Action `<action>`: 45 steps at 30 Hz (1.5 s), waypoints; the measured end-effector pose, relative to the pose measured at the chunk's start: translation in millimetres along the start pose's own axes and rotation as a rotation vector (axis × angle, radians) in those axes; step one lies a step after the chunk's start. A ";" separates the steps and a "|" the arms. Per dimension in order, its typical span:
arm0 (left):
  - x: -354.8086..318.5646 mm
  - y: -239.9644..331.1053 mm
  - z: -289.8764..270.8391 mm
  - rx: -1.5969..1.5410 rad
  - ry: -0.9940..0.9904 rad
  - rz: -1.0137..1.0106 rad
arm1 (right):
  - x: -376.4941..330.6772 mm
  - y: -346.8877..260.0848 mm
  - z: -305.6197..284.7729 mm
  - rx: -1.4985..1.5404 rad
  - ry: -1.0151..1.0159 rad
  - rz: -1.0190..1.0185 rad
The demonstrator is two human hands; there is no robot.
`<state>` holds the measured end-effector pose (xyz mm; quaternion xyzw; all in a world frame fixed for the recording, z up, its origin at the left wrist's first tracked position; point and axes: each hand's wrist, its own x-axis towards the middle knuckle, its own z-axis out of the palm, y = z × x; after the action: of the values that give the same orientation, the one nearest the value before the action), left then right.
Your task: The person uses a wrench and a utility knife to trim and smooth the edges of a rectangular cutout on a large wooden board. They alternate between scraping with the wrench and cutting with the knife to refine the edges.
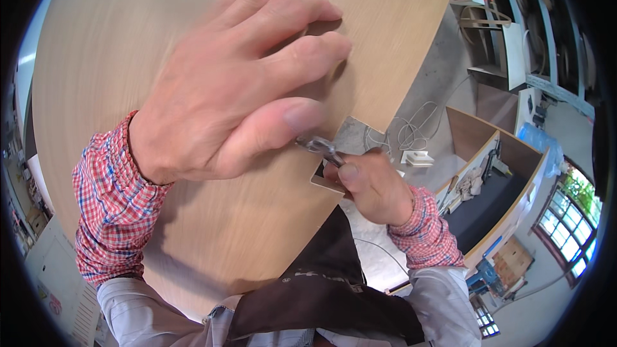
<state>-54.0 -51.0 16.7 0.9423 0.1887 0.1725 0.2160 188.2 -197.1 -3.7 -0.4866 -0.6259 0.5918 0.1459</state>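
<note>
A small shiny metal tool [321, 146], its kind unclear to me, is pinched between the thumb and fingers of the right hand [373, 186]. It points toward the left hand [238, 83], which spreads loosely, palm down and gripping nothing I can see, over a wood-grain panel [257, 225]. The panel's notched edge [328, 187] lies beside the right fingers. I'd steady the panel with an even palm, leaving the left thumb clear of the tool's end. Beyond the right hand stands an open wooden box [468, 130].
</note>
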 end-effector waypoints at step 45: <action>94.8 -0.5 25.3 -0.230 -0.222 0.426 | 32.9 45.6 46.6 0.355 0.645 -0.313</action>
<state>38.6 -18.5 18.1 0.9432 -0.0596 0.1302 0.2997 156.8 -207.2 -68.9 -0.5135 -0.5026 0.4780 0.5053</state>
